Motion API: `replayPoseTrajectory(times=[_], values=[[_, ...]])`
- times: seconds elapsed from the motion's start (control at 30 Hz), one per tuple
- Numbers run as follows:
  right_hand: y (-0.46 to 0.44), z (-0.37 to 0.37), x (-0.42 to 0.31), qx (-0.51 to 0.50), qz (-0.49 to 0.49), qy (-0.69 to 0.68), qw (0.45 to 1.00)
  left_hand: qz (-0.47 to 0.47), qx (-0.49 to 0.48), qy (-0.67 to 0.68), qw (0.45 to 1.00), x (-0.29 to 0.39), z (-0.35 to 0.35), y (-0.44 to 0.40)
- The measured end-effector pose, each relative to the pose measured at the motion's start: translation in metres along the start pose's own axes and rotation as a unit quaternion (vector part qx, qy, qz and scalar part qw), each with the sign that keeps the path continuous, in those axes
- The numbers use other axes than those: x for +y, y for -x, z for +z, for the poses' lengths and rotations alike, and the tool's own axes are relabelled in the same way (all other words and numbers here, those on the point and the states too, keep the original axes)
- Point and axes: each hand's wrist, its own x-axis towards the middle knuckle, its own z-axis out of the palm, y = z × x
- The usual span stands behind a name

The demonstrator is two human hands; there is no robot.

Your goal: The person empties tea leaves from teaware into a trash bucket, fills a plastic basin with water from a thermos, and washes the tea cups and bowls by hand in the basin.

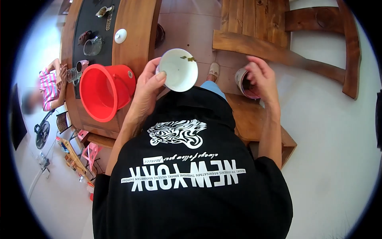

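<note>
My left hand grips a white gaiwan bowl by its rim, thumb inside the edge. The bowl is tipped so its inside faces me, and a few wet tea leaves cling near the far rim. Out to the right, my right hand is over a small round tub with dark contents, which stands on the wooden bench. Its fingers are loosely bent and apart, with nothing visible in them; the hand covers part of the tub.
A red bucket stands on the wooden table at left. Beyond it are a white lid, a glass pitcher and a strainer. A person in a striped shirt sits across. A wooden chair stands ahead.
</note>
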Motion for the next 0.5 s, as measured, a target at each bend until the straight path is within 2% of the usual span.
replayPoseTrajectory(times=[0.07, 0.13, 0.17, 0.23, 0.37, 0.43, 0.5], values=[[0.007, 0.053, -0.048, -0.104, -0.067, 0.036, 0.992, -0.013, -0.008, -0.007, 1.0, -0.001, 0.002, 0.0], [0.005, 0.09, -0.072, -0.101, -0.172, 0.269, 0.942, -0.041, -0.017, -0.002, 0.999, -0.001, 0.004, 0.001], [0.004, 0.104, -0.074, -0.103, -0.174, 0.27, 0.941, -0.047, -0.018, 0.002, 0.999, -0.001, 0.004, 0.001], [-0.003, 0.121, -0.075, -0.096, -0.276, 0.341, 0.893, -0.051, -0.026, 0.006, 0.998, 0.001, 0.003, 0.003], [-0.013, 0.129, -0.063, -0.1, -0.347, 0.305, 0.881, -0.061, -0.045, 0.017, 0.997, 0.008, 0.004, 0.007], [-0.013, 0.129, -0.058, -0.091, -0.365, 0.204, 0.904, -0.061, -0.042, 0.017, 0.997, 0.009, 0.003, 0.007], [-0.01, 0.127, -0.053, -0.081, -0.359, 0.16, 0.916, -0.063, -0.044, 0.016, 0.997, 0.009, 0.004, 0.007]])
